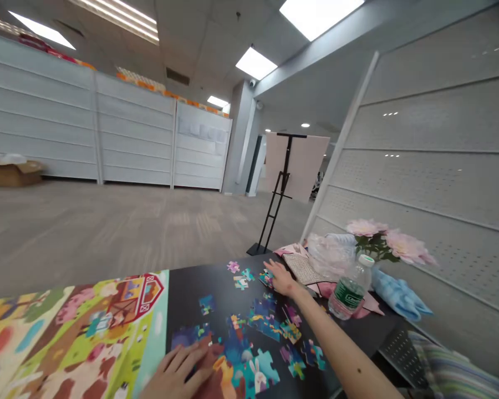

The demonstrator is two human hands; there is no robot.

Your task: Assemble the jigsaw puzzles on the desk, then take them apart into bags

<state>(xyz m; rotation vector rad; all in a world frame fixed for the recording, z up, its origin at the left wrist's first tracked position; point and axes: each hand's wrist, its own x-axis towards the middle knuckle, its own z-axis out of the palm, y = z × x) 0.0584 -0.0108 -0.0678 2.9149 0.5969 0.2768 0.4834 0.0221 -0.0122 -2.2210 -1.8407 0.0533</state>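
Colourful jigsaw pieces lie on a black tabletop, some joined and others loose. My left hand rests at the near edge of the joined part, fingers stretched out and slightly apart over the pieces. Farther off, my right arm reaches across the table. The fingers of my right hand are extended beside a dark, multicoloured puzzle piece, their tips at its edge. A pink piece and a few teal ones lie to the left of that hand. My left palm hides part of the puzzle.
A farm-picture board covers the table's left side. On the right stand a green-labelled bottle, pink flowers, a clear plastic bag and a blue cloth. Beyond the table are a black easel and white panels.
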